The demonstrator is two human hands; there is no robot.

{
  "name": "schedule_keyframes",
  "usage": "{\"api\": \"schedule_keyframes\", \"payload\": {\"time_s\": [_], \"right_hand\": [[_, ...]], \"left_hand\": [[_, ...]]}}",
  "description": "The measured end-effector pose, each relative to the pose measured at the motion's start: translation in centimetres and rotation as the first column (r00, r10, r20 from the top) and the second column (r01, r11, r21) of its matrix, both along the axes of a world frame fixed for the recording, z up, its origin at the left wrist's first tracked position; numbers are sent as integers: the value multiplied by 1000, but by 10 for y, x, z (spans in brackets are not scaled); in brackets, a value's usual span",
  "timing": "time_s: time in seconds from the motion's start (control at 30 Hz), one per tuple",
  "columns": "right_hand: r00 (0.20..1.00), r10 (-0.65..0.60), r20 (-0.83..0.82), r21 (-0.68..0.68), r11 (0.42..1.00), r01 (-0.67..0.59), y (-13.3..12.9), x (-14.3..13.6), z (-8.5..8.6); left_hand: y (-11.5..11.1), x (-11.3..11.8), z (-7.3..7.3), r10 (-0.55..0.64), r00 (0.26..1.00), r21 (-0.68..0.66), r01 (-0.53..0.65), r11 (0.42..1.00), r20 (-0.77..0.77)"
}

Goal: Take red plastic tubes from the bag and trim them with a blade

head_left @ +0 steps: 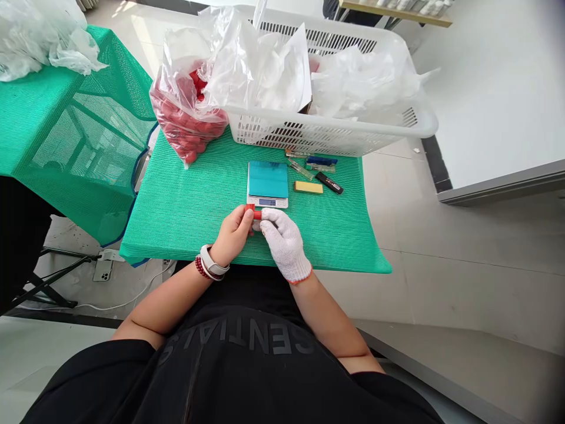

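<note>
1. Black shirt [247, 377], nearest, dark lettering across the front.
2. Left hand [233, 231]: bare, white band [207, 258] and dark red beads [200, 268] at wrist. Grip narrow, thumb and fingers pinching red piece [258, 215].
3. Right hand [281, 234]: in white glove [295, 262], orange cuff edge. Grip narrow, fingertips on right end of red piece.
4. Red piece: between both hands, just on the near side of the scale. One part or two, can't tell.
5. Tabletop [172, 218]: green mesh cover.
6. Scale [268, 179]: blue plate, display on near edge, digits too small to read.
7. Right of scale, lying loose: yellow block [308, 187], black stick [329, 182], more small sticks [301, 169].
8. Clear bag [188, 126], left: full of red pieces, beside basket.
9. White basket [384, 126], far edge: slotted, plastic bags [357, 82] inside.
10. Far left: second tabletop [30, 129], green, loose plastic [44, 38] on it.
</note>
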State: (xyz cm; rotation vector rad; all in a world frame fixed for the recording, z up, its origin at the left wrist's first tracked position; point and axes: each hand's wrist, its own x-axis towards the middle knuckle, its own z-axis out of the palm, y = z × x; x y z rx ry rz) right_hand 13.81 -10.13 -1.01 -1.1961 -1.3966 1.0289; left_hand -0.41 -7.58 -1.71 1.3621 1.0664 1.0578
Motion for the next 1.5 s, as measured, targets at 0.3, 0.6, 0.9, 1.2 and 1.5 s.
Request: {"api": "schedule_keyframes", "payload": {"time_s": [0.3, 0.6, 0.9, 1.2, 1.5], "right_hand": [[1000, -4, -27, -13, 1000, 4, 0, -1, -1], [1000, -2, -25, -6, 1000, 2, 0, -1, -2], [1000, -8, -4, 3, 1000, 8, -1, 0, -2], [999, -15, -35, 21, 1000, 16, -1, 0, -5], [998, -36, -45, -1, 999, 36, -1, 1, -9]], "left_hand": [[-1, -1, -3, -9, 1000, 3, 9, 1000, -27], [0, 0, -1, -7, 1000, -14, 7, 1000, -1], [0, 0, -2, -6, 1000, -24, 7, 1000, 17], [0, 0, -1, -13, 1000, -18, 14, 1000, 13], [0, 0, -3, -41, 997, -33, 43, 999, 60]]}}
